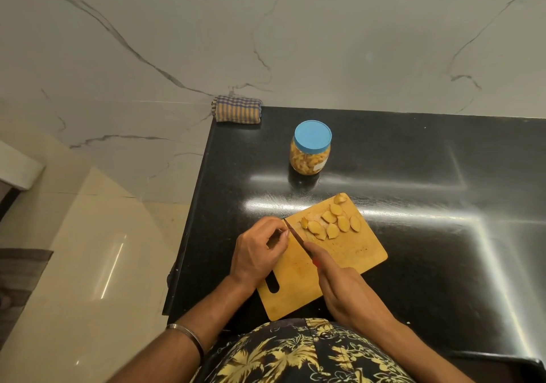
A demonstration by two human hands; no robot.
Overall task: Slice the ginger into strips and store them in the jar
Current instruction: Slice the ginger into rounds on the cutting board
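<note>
From the head camera, the wooden cutting board [348, 261] lies slantwise on the black countertop [443, 235], and the ginger slices [331, 224] sit in a loose row on its far half, running from near the blade out toward the board's far corner, where a small uncut knob [340, 198] rests.

The right hand [342, 288] grips the knife [297, 239] by its red handle, forefinger laid along the spine; the blade points up and left, its tip at the board's far-left edge. The slices lie just to the right of the blade, the nearest almost touching it.

The left hand [260, 249] hovers left of the blade with fingers curled in; whether it pinches anything, I cannot tell. I judge this hand must cross the blade to steady a slice.

The blue-lidded jar [310, 147], already holding pale pieces, stands closed well beyond the board. A folded checked cloth [237, 109] lies at the counter's far corner.
</note>
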